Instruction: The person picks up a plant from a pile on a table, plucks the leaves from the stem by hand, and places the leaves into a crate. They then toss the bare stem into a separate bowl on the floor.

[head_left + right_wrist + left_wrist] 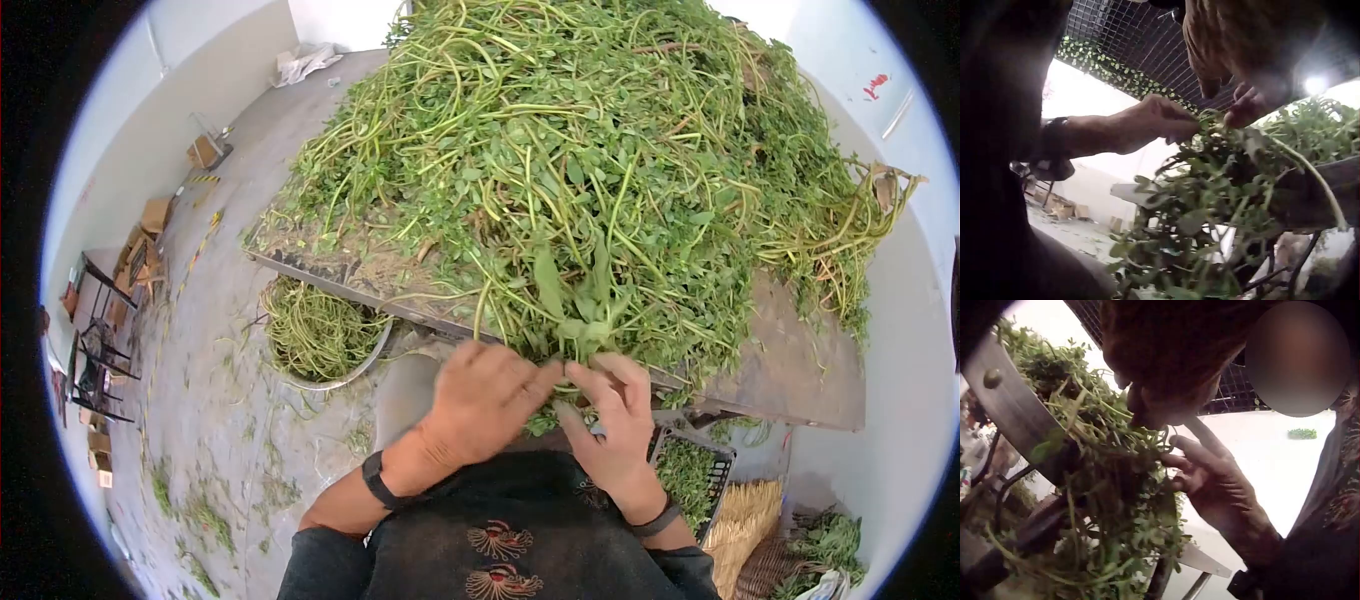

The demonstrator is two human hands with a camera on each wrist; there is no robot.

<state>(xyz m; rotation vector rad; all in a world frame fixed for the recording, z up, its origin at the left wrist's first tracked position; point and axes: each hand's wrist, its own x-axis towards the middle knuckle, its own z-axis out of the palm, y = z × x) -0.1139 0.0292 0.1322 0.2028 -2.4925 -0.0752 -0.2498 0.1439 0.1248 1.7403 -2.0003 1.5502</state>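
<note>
A big heap of leafy green stems (560, 180) covers the table, and both hands work at its near edge. My left hand (485, 400) has its fingers bent, thumb and fingertips pinching thin green stems at the table's edge. Close beside it, the right hand (615, 425) pinches the same bunch of greens (1213, 128), the fingertips of both hands almost meeting. In the left wrist view the right hand (1216, 487) shows its fingers curled at the stems. Loose leafy sprigs (1141, 519) hang below the hands over the edge.
A metal basin (325, 335) of bare stems stands on the floor at the left. Under the table's right side is a black crate (722, 480) of greens, near a straw-coloured bundle (742, 525). Scattered bits of greens lie on the floor; chairs (100, 350) and cardboard boxes (155, 215) line the left wall.
</note>
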